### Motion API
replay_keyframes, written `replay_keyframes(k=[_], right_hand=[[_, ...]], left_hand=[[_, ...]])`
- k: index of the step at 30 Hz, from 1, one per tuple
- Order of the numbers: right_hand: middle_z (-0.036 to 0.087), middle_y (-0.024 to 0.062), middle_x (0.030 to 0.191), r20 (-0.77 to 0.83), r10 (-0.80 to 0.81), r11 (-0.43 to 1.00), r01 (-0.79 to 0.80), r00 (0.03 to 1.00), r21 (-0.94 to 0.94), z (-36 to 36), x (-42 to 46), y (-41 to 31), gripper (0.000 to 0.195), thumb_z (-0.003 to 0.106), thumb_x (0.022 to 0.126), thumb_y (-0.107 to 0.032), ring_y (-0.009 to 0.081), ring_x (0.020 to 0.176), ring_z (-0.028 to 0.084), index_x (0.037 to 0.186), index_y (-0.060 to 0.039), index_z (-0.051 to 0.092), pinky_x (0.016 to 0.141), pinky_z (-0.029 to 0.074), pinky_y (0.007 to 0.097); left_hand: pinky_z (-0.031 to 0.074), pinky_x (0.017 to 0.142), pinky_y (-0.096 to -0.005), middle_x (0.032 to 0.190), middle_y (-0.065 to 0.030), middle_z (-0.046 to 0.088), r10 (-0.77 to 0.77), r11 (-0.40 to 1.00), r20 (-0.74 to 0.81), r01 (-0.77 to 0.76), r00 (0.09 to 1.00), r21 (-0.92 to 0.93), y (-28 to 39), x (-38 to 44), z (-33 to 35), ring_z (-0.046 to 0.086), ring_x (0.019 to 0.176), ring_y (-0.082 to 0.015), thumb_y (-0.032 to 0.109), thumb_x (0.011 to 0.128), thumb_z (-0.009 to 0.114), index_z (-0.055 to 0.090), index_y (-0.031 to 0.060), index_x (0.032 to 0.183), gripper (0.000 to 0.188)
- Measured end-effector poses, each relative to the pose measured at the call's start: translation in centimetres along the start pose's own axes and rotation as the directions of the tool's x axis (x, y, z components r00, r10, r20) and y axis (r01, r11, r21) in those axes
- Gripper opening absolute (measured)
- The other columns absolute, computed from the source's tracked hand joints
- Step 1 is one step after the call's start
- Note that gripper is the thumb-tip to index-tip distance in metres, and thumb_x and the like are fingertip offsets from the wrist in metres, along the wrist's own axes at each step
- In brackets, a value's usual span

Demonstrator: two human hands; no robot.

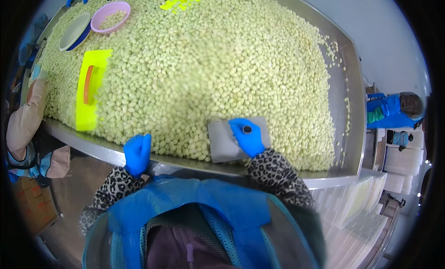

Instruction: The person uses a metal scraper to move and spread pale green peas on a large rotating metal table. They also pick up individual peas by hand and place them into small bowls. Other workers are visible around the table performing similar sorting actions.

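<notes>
A deep heap of pale green, oval, bean-like pieces (222, 71) fills a large metal tray table (333, 84) before me. My right hand (247, 137), in a blue glove, grips the handle of a flat grey float (222, 144); the handle's round black end shows at the fist. This float lies on the near edge of the heap, beside the tray's front wall. At the front rim, my left hand (137, 154) is closed in a blue-gloved fist, and I see nothing in it. Farther left, a bright yellow float (83, 112) with an orange handle rests on the pieces.
A pink bowl (95, 22) holding some pieces and a tilted pale bowl (74, 31) sit on the heap. Another yellow float (170, 3) is at the far side. Co-workers' arms (29, 112) reach in from the left. White stacked trays (361, 199) stand at right.
</notes>
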State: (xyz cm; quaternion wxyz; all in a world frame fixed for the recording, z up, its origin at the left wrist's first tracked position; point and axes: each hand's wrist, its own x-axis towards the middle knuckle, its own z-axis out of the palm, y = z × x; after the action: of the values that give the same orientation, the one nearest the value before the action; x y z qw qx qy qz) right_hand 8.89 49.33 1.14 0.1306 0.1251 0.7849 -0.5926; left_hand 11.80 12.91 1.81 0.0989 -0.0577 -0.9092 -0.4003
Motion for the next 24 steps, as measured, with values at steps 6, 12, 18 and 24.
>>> replay_keyframes(k=[6,12,18,24], right_hand=[[0.070,0.0055,0.095,-0.223,-0.144,0.974,0.178,0.964,0.140,-4.8,-4.0,-6.4,0.016,0.066,0.092,-0.007,0.0112,0.081,0.064,0.107,-0.0027,0.070,0.073,0.053,0.0250],[0.067,0.0062,0.092,-0.121,-0.221,0.975,0.222,0.968,-0.004,-5.0,-5.8,-4.0,0.017,0.063,0.093,-0.006,0.0118,0.078,0.062,0.109,-0.0010,0.066,0.074,0.055,0.0275],[0.068,0.0036,0.097,-0.082,-0.216,0.973,0.207,0.973,-0.102,-2.7,-2.8,3.9,0.020,0.064,0.094,-0.013,0.0128,0.084,0.064,0.112,-0.0060,0.067,0.072,0.052,0.0266],[0.068,0.0107,0.091,-0.432,0.044,0.922,0.130,0.901,0.364,-8.6,-5.1,-2.9,0.018,0.066,0.093,-0.015,0.0165,0.071,0.065,0.107,-0.0036,0.068,0.060,0.053,0.0271]], left_hand=[[0.036,0.053,-0.0396,0.060,-0.0149,0.048,-0.048,0.999,0.017,0.048,0.999,0.016,-0.1,-1.4,-0.6,0.047,0.054,-0.0297,0.014,0.096,0.060,0.050,0.0022,0.064,0.035],[0.035,0.052,-0.0387,0.060,-0.0149,0.047,-0.035,0.999,0.005,0.035,0.999,0.008,-0.1,-1.1,-0.6,0.045,0.053,-0.0288,0.012,0.095,0.059,0.049,0.0006,0.065,0.034],[0.033,0.053,-0.0386,0.061,-0.0149,0.044,-0.028,0.998,0.042,0.030,0.999,-0.061,-1.0,-1.3,-0.7,0.039,0.054,-0.0257,0.007,0.097,0.055,0.047,-0.0013,0.066,0.033],[0.032,0.054,-0.0390,0.061,-0.0120,0.041,-0.025,0.999,0.032,0.026,0.999,-0.032,-2.4,-1.4,0.5,0.037,0.055,-0.0228,0.011,0.100,0.051,0.045,-0.0005,0.068,0.035]])
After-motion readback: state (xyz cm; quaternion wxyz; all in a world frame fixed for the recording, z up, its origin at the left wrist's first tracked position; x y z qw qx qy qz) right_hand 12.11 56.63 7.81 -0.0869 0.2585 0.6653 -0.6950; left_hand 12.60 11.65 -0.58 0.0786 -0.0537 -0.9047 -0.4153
